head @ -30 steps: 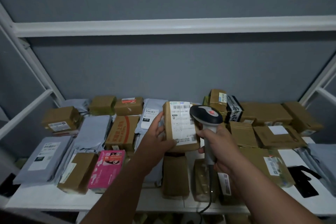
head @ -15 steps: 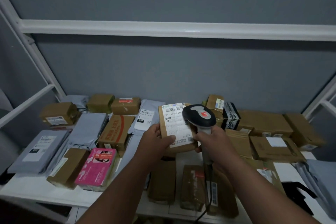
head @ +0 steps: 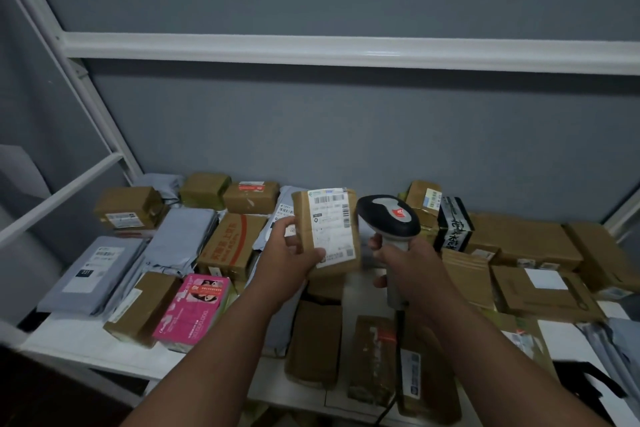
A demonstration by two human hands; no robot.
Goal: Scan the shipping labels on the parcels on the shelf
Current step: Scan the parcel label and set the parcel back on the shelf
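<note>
My left hand (head: 290,253) grips a brown cardboard parcel (head: 327,232) by its left edge and holds it upright above the shelf, its white shipping label (head: 331,225) facing me. My right hand (head: 412,265) grips the handle of a black and grey barcode scanner (head: 388,218) with a red button. The scanner's head sits just right of the label, apart from the parcel. Its cable hangs down toward the shelf's front edge.
The white shelf (head: 69,340) carries several brown boxes, grey mailer bags (head: 93,274) at the left and a pink box (head: 195,308) near the front. A black printed box (head: 453,224) stands behind the scanner. White rack posts rise on both sides, with a crossbar (head: 346,52) above.
My view has shifted down and right. The parcel has moved left, away from the scanner head, opening a small gap. Both hands keep their grips.
</note>
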